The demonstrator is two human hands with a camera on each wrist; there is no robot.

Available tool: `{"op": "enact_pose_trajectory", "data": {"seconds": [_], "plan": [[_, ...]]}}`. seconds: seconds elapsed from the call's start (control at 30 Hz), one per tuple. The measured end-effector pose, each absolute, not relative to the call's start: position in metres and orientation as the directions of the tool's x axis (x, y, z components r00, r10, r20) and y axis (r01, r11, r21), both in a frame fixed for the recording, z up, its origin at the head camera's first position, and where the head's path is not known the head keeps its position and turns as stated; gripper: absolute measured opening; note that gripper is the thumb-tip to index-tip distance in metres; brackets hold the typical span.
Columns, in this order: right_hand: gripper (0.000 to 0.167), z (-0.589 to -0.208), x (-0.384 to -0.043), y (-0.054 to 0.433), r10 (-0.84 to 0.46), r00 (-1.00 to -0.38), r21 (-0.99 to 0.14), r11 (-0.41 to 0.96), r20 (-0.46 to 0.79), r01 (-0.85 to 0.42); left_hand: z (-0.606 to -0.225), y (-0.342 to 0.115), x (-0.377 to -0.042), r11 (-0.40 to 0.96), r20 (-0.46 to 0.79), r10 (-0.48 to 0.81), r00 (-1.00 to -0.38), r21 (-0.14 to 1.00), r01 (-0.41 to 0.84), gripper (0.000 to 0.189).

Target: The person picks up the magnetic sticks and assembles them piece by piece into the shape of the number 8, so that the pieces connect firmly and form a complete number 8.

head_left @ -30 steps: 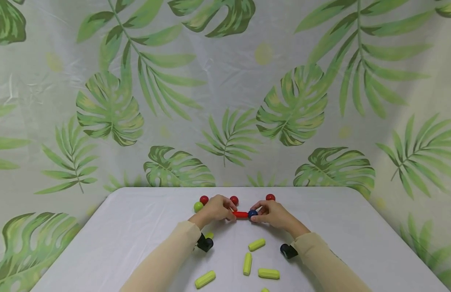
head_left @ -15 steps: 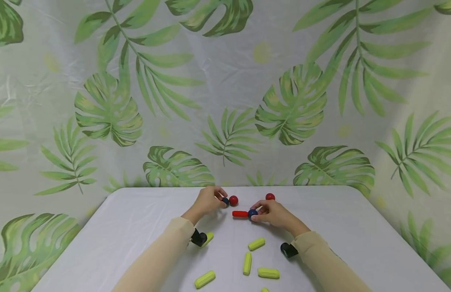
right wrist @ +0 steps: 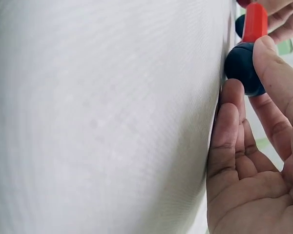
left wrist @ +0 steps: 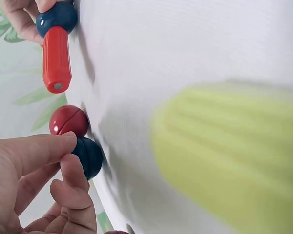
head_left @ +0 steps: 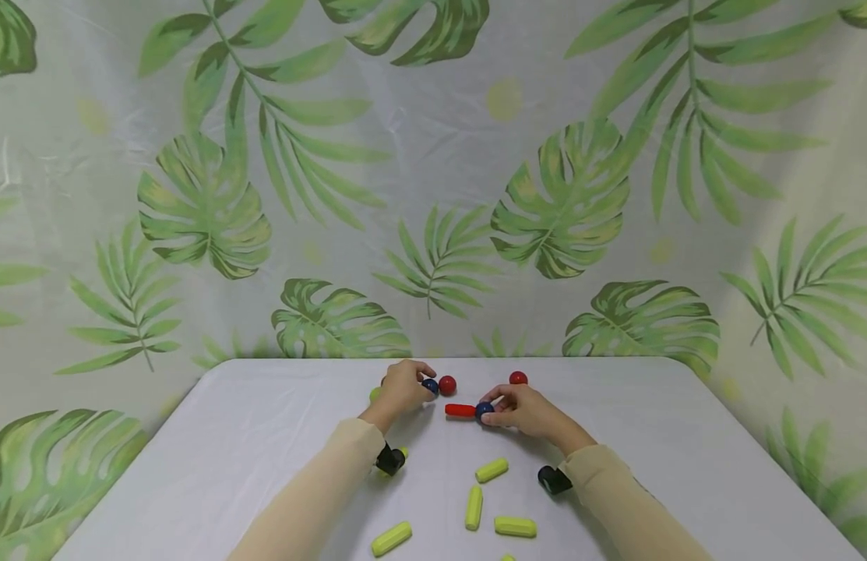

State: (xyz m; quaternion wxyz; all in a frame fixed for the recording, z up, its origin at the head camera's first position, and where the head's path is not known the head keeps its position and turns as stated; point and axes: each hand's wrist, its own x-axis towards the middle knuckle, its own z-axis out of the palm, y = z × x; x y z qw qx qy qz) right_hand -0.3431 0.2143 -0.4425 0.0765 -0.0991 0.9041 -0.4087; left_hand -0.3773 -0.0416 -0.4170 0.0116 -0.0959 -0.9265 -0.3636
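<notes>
In the head view my left hand [head_left: 401, 388] pinches a dark blue ball [head_left: 430, 386] near the table's back edge. A red ball [head_left: 447, 385] sits right beside that ball, and in the left wrist view the two seem to touch. My right hand [head_left: 527, 411] holds a second blue ball [right wrist: 243, 68] between thumb and fingers. Joined to this ball is a short red rod [head_left: 459, 411], pointing left. Its free end shows a small metal tip in the left wrist view. A green ball [head_left: 375, 394] is partly hidden behind my left hand.
Another red ball [head_left: 519, 378] lies at the back, behind my right hand. Several yellow-green rods, such as one rod [head_left: 515, 526], lie scattered on the white table [head_left: 195, 467] between my forearms. One rod is partly covered by the left wrist camera [head_left: 391, 460].
My left hand has let go of the red rod, moved back and left, and taken hold of the other blue ball. My right hand has stayed in place with its ball and rod.
</notes>
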Motion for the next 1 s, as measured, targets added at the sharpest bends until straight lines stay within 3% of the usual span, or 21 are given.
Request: {"op": "enact_pose_trajectory", "data": {"seconds": [0.27,0.73,1.0], "plan": [[0.029,-0.44,-0.342,0.215,-0.25,-0.967,-0.754,0.643,-0.046,-0.131,-0.413,-0.036,-0.373,0.741,0.086,0.165,-0.983,0.647,0.181,0.025],[0.03,-0.443,-0.341,0.217,-0.291,-0.956,-0.761,0.627,-0.03,-0.166,-0.412,-0.04,-0.359,0.774,0.103,0.151,-0.983,0.607,0.182,0.024],[0.03,-0.442,-0.34,0.217,-0.273,-0.961,-0.76,0.633,-0.041,-0.148,-0.412,-0.047,-0.35,0.742,0.067,0.181,-0.981,0.646,0.181,0.021]]}}
